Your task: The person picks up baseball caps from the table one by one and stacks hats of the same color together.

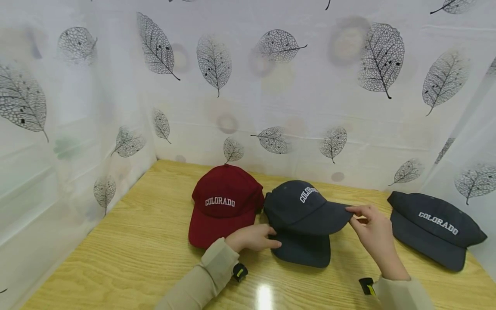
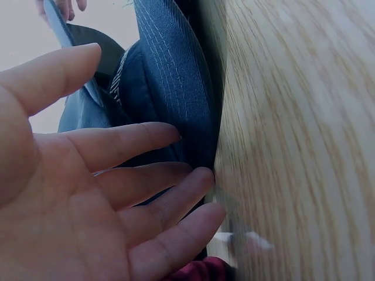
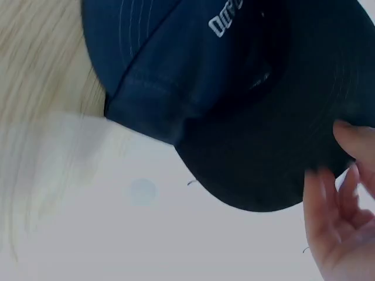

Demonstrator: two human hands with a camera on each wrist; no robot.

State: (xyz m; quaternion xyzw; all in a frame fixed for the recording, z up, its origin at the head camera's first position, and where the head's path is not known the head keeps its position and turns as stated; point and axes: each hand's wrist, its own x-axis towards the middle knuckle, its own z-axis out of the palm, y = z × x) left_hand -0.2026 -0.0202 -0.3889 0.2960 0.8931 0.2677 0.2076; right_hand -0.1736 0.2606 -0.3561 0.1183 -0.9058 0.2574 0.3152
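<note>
A dark navy cap [image 1: 298, 211], its white COLORADO lettering turned to the right, sits tilted over a second navy cap [image 1: 304, 252]. Of the lower cap, mainly the brim shows in the head view; more of its crown [image 3: 170, 82] appears in the right wrist view. My right hand [image 1: 372, 230] pinches the upper cap's raised brim [image 3: 263, 158] between thumb and fingers. At the left edge of the lower brim [image 2: 176, 76] is my left hand [image 1: 252, 239], its fingers loosely extended, fingertips right at the brim near the table.
A dark red COLORADO cap [image 1: 224, 206] stands close on the left, just behind my left hand. Another navy cap [image 1: 434, 228] lies at the right, brim forward. Leaf-patterned white sheeting [image 1: 248, 107] surrounds the wooden table [image 1: 128, 249] at the back and sides.
</note>
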